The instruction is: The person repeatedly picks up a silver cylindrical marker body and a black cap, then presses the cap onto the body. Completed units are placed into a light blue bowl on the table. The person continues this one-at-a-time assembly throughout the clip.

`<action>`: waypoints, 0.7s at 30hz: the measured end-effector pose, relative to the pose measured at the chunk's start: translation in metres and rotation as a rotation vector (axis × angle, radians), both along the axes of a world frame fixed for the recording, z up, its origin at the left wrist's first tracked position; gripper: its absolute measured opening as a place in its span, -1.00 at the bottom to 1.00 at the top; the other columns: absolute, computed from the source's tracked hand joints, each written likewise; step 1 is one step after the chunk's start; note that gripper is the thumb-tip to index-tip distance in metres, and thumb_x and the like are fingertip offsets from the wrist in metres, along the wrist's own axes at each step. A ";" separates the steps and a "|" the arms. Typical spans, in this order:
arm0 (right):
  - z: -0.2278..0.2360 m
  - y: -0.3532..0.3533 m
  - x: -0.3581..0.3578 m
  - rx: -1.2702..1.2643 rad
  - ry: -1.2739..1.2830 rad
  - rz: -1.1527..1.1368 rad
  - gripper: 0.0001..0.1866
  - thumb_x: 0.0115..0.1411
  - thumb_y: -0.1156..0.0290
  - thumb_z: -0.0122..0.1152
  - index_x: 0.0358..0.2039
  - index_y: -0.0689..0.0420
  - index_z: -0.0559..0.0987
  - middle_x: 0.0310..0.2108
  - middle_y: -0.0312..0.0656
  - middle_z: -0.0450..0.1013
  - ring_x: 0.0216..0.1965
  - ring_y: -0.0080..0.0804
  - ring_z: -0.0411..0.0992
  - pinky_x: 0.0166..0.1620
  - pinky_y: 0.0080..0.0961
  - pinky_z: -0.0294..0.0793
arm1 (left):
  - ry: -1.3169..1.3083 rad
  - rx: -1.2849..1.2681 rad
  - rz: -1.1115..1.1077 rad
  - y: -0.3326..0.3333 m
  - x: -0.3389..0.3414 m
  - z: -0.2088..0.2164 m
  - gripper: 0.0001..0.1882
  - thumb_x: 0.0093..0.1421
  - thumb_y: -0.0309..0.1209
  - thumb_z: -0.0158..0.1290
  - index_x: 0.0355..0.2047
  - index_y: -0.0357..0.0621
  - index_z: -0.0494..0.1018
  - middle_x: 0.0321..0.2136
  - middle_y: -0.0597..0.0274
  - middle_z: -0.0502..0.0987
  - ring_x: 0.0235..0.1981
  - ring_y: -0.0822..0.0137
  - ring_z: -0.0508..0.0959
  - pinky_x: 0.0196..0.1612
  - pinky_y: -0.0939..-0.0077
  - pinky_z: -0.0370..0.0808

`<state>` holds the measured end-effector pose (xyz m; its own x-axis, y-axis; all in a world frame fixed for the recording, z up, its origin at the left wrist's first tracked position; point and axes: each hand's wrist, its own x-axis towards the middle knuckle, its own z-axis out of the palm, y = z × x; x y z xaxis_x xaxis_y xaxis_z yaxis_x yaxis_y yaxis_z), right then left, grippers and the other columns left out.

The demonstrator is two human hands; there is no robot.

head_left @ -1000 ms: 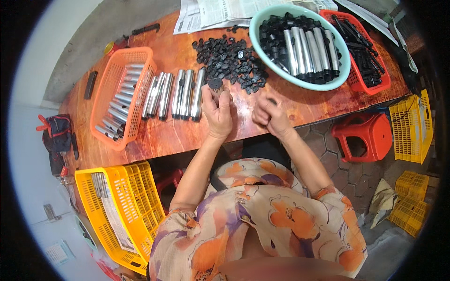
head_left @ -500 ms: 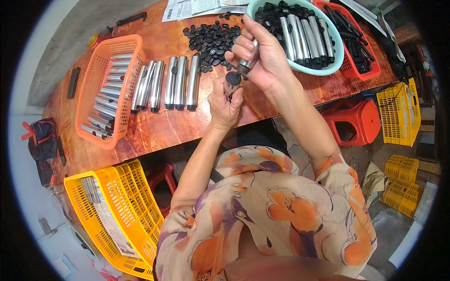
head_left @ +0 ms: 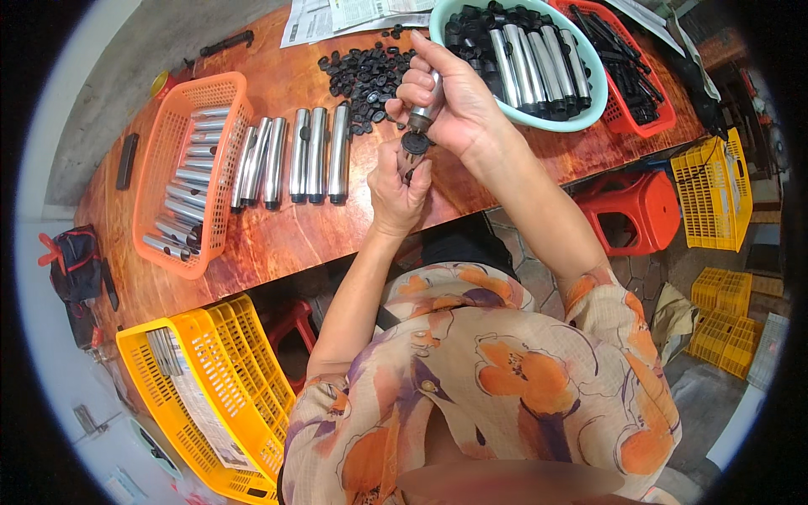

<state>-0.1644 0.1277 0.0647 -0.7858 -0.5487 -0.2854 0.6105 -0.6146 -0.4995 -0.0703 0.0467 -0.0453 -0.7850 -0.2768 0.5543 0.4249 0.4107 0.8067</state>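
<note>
My left hand [head_left: 399, 195] is closed round a metal tube whose upper end carries a round black cap [head_left: 414, 144]. Most of that tube is hidden by the fingers. Above it, my right hand [head_left: 463, 105] grips a short silver cylinder [head_left: 427, 103] with a dark lower end. That end points down at the cap's far edge, touching or nearly touching it. Both hands are over the table's front part. Just beyond them lies a loose pile of small black caps [head_left: 370, 80]. To their left, several silver tubes [head_left: 338, 151] with dark ends lie in a row.
An orange basket [head_left: 238, 160] of silver tubes stands on the wooden table [head_left: 278, 240] at left. At back right are a pale green basin [head_left: 581, 124] with tubes and black parts, and a red basket [head_left: 656, 124] of black parts. Yellow crates [head_left: 198, 328] and a red stool [head_left: 648, 202] stand below.
The silver cylinder in my right hand has moved left, over the black cap. My left hand keeps its hold on the capped tube. The whole view has shifted slightly.
</note>
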 end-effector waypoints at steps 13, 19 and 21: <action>0.001 0.001 0.002 0.031 0.164 0.021 -0.62 0.23 0.23 0.13 -0.69 -0.08 0.25 -0.77 -0.53 0.10 -0.75 -0.70 0.11 -0.34 -0.51 0.38 | -0.020 0.022 -0.044 -0.001 -0.001 0.000 -0.68 0.17 -0.22 0.08 -0.24 -0.18 0.30 -0.66 0.13 0.41 -0.66 0.19 0.45 -0.53 0.43 0.38; 0.003 0.000 0.006 0.072 0.271 0.013 -0.63 0.23 0.22 0.12 -0.68 -0.07 0.27 -0.77 -0.52 0.12 -0.74 -0.70 0.11 -0.36 -0.57 0.37 | -0.050 0.033 -0.054 -0.002 0.000 0.001 -0.67 0.18 -0.20 0.07 -0.24 -0.18 0.30 -0.66 0.12 0.41 -0.66 0.18 0.45 -0.53 0.42 0.37; 0.001 -0.001 0.006 0.085 0.333 -0.028 -0.64 0.23 0.22 0.12 -0.67 -0.07 0.27 -0.76 -0.51 0.12 -0.74 -0.70 0.11 -0.36 -0.58 0.36 | -0.062 0.039 -0.063 -0.003 0.000 0.001 -0.67 0.18 -0.19 0.07 -0.25 -0.18 0.30 -0.66 0.12 0.40 -0.66 0.19 0.44 -0.53 0.42 0.37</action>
<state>-0.1588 0.1270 0.0656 -0.8579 -0.5109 -0.0547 0.3889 -0.5760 -0.7190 -0.0707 0.0439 -0.0438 -0.8339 -0.2461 0.4939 0.3979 0.3521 0.8472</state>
